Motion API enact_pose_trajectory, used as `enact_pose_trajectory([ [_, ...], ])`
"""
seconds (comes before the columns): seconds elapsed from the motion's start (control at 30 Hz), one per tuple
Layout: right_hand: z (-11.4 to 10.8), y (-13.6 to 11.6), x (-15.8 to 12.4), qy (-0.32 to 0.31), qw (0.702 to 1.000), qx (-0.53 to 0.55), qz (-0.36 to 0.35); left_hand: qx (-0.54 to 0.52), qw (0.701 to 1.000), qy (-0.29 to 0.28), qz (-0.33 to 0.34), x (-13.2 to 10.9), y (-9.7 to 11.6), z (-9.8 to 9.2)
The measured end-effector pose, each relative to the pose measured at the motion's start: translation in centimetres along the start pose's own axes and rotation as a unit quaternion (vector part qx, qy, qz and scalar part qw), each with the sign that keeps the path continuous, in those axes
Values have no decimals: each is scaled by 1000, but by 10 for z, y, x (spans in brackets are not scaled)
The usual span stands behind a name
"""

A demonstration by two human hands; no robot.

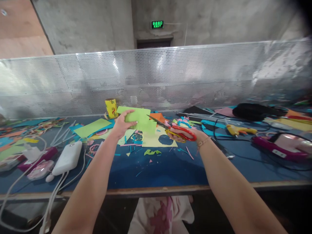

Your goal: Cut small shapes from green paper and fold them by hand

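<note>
My left hand [122, 123] is closed on a light green sheet of paper [140, 117], held up above the blue table [165, 169]. My right hand [180, 133] grips red-handled scissors [181, 132] whose open blades point left at the green sheet's right edge. Under them lies a yellow sheet [156, 139] with round holes cut out, and small paper scraps lie scattered around it.
A white power bank [67, 157] with cables and pink devices [40, 169] lie at the left. A yellow glue gun [237, 130], a black bundle [253, 111] and a pink machine [285, 146] sit at the right. A perforated metal screen [156, 78] closes the back. Coloured sheets lie along it.
</note>
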State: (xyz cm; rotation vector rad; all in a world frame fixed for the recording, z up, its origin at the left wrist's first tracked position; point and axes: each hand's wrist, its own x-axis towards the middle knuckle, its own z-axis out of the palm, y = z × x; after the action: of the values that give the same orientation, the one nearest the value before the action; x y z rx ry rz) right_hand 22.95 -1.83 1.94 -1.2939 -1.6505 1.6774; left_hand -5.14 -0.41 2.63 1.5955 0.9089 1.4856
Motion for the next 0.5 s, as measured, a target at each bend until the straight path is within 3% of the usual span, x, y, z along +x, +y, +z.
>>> enact_pose_trajectory([
  [0.33, 0, 0, -3, -36, 999, 29, -10, 4, 1000, -9, 4, 0, 3, -2],
  [0.5, 0, -3, -4, -40, 997, 67, 22, 20, 999, -31, 22, -1, 3, -2],
])
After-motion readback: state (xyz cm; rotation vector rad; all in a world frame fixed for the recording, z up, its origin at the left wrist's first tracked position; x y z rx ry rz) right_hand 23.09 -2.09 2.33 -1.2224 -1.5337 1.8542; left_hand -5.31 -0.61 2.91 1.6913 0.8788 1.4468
